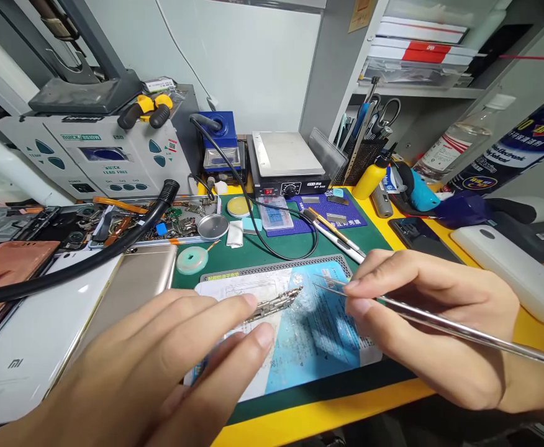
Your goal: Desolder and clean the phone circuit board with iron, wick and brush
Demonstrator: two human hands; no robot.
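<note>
A narrow metallic circuit board [279, 302] lies on a blue and white printed sheet [318, 347] in the middle of the green mat. My left hand [174, 354] reaches in from the lower left, with index finger and thumb apart on either side of the board's left end; that end is hidden behind the fingers. Pinched between thumb and fingers of my right hand [421, 323] are thin metal tweezers [430, 318]. Their fine tips are slightly apart, over the blue part of the sheet, just right of the board and not touching it.
Phone backs [62, 323] and a black hose [127, 245] are on the left, before a soldering station [108, 155]. A hot plate [285, 155] stands behind. Right lie a pen-like tool [340, 242], a yellow bottle [369, 177], a dark phone [421, 239] and a white device [509, 273].
</note>
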